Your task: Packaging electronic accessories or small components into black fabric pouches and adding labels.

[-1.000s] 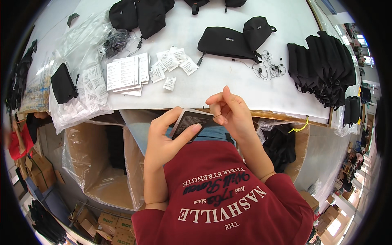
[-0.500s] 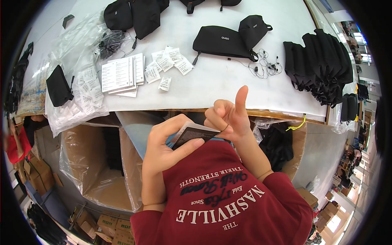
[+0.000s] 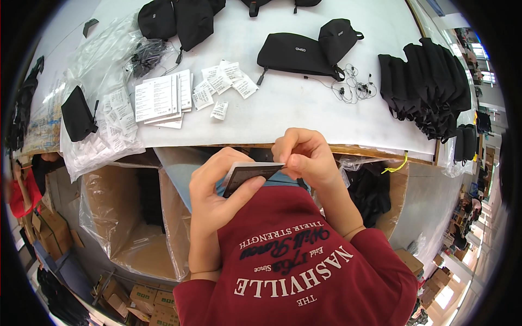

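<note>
My left hand (image 3: 215, 187) grips a dark-faced card (image 3: 247, 174) with pale edges, the thumb across its face and the fingers behind. It is held tilted in front of my body, just off the table's near edge. At the card's right corner, my right hand (image 3: 305, 155) is closed in a pinch, thumb against forefinger. Whatever lies between those fingertips is too small to make out. Beyond my hands on the table lie a stack of white printed cards (image 3: 155, 100), several small white printed packets (image 3: 220, 79) and a tangle of thin black cords (image 3: 353, 89).
Two black zip pouches (image 3: 296, 54) lie at the table's middle back. Folded black pouches (image 3: 424, 87) are piled at the right. A clear plastic bag (image 3: 106, 136) of white packets hangs over the near left edge, beside a plastic-lined carton (image 3: 130, 217).
My right hand's raised thumb has come down, and its fingers have closed in a pinch by the card's corner. My left hand has shifted slightly left with the card.
</note>
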`<action>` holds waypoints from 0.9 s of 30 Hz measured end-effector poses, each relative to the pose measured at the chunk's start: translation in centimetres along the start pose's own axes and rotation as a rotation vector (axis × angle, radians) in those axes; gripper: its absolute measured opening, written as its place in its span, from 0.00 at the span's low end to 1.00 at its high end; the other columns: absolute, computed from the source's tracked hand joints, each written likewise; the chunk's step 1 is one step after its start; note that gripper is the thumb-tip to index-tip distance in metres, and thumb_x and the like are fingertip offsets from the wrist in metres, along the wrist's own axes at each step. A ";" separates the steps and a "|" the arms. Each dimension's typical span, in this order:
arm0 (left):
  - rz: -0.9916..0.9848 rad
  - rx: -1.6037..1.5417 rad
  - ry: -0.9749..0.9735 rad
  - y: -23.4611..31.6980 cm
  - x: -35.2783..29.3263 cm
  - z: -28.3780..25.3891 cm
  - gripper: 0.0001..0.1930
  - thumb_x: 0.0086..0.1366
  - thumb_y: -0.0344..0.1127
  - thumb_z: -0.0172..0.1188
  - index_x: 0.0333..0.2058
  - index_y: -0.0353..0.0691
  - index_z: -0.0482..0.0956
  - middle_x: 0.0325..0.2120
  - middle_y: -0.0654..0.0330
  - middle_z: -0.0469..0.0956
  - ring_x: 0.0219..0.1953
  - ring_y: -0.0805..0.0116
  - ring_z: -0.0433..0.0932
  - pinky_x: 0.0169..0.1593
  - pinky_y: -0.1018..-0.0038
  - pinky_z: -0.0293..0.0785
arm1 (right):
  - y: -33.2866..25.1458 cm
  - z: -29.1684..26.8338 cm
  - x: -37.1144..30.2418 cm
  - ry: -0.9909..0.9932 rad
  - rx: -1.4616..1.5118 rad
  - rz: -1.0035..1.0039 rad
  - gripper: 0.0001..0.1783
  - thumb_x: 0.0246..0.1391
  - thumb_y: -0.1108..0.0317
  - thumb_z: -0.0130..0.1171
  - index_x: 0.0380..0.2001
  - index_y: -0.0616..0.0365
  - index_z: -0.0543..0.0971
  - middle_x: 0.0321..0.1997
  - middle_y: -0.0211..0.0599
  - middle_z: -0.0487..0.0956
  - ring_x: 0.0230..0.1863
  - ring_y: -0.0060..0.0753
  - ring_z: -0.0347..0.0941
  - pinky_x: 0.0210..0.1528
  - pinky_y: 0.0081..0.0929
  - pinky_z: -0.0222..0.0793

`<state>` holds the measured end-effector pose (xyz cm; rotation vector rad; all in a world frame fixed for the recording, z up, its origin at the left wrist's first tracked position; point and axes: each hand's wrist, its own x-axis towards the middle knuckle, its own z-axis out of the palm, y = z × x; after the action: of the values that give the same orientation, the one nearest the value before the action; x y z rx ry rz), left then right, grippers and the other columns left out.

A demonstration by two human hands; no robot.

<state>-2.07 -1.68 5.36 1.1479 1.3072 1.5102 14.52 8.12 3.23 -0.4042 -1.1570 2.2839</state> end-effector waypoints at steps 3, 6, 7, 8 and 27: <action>-0.004 0.028 0.012 -0.1 0.0 -0.1 0.08 0.47 0.22 0.67 0.28 0.32 0.78 0.24 0.60 0.77 0.25 0.72 0.71 0.27 0.79 0.61 | -0.5 0.6 0.1 0.099 -0.059 -0.005 0.16 0.58 0.58 0.58 0.27 0.62 0.75 0.19 0.29 0.70 0.17 0.15 0.62 0.18 0.13 0.53; 0.007 0.078 0.045 -0.2 0.1 0.0 0.08 0.48 0.21 0.66 0.29 0.33 0.78 0.24 0.60 0.77 0.25 0.72 0.72 0.27 0.79 0.63 | -0.9 1.1 0.2 0.221 -0.118 0.056 0.16 0.58 0.60 0.58 0.29 0.64 0.78 0.22 0.31 0.73 0.20 0.17 0.66 0.19 0.15 0.56; 0.015 0.110 0.075 -0.2 0.1 0.1 0.09 0.48 0.21 0.66 0.29 0.33 0.78 0.25 0.60 0.77 0.25 0.71 0.73 0.28 0.79 0.64 | -0.9 0.9 0.1 0.193 -0.182 0.018 0.11 0.57 0.65 0.58 0.31 0.64 0.78 0.22 0.30 0.74 0.22 0.17 0.67 0.22 0.14 0.59; 0.014 0.109 0.074 -0.3 0.2 0.1 0.09 0.48 0.21 0.66 0.29 0.33 0.78 0.25 0.60 0.77 0.25 0.71 0.73 0.28 0.79 0.64 | -0.9 0.8 0.0 0.168 -0.247 -0.018 0.07 0.57 0.71 0.58 0.33 0.64 0.79 0.23 0.28 0.75 0.24 0.16 0.68 0.25 0.14 0.61; 0.437 0.507 0.144 -1.1 0.4 0.2 0.16 0.44 0.23 0.68 0.35 0.41 0.83 0.27 0.61 0.78 0.26 0.67 0.72 0.27 0.78 0.67 | -1.7 1.4 -0.2 0.227 -0.857 -0.284 0.09 0.43 0.77 0.66 0.31 0.62 0.81 0.22 0.34 0.78 0.20 0.20 0.68 0.24 0.16 0.61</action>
<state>-1.99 -1.06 4.31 1.7649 1.6747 1.6347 14.58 7.89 5.43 -0.7283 -1.8836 1.3687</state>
